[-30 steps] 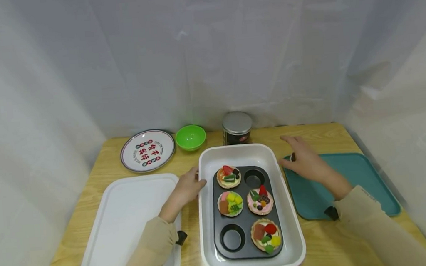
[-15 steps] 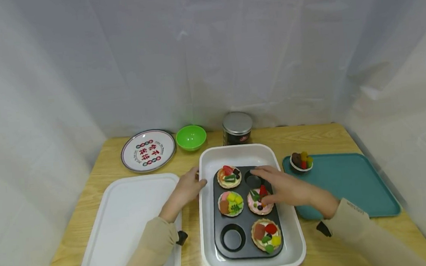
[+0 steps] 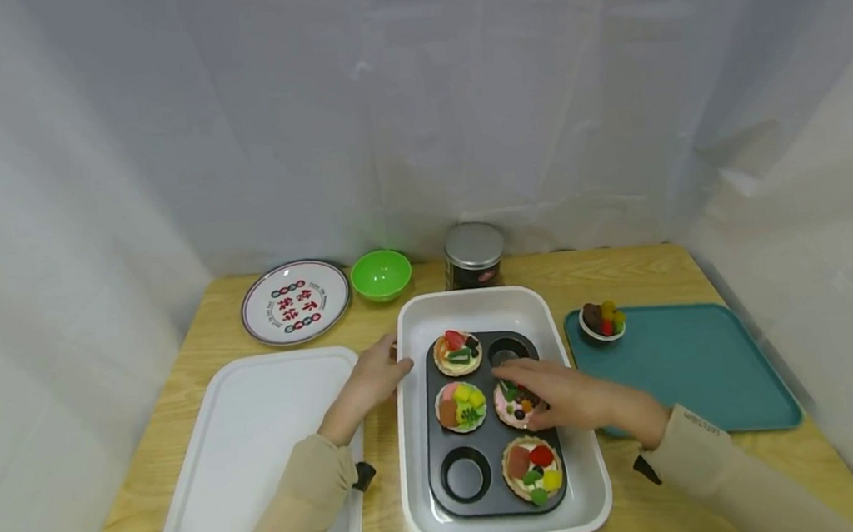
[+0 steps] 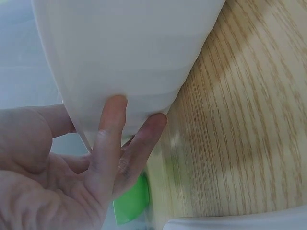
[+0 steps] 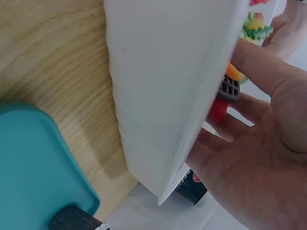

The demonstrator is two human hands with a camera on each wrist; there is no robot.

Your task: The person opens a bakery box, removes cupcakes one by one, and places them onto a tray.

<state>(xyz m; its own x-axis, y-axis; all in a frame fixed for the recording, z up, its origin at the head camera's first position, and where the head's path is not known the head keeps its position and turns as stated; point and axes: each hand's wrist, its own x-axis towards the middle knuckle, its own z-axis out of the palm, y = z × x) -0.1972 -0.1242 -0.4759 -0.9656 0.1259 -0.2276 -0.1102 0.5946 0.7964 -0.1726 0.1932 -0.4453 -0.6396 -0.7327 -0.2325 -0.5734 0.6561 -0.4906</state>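
With thumb over the rim and fingers against the outer wall, my left hand holds the long side of a white rectangular tub; the left wrist view shows the fingertips on the wall. Inside the tub lies a dark muffin tin. My right hand reaches over the opposite rim, thumb and fingers around a pink fruit tart in the tin's middle right cup. The hand partly hides this tart. Other fruit tarts sit at the far left, middle left and near right cups.
A teal tray at the right carries a small fruit-topped cup cake in its far left corner. At the left lies a white tray. Behind stand a printed plate, a green bowl and a lidded tin can.
My right hand has let go of the small fruit-topped cup cake on the teal tray, moved left over the tub and come down around the pink fruit tart. My left hand has stayed put.
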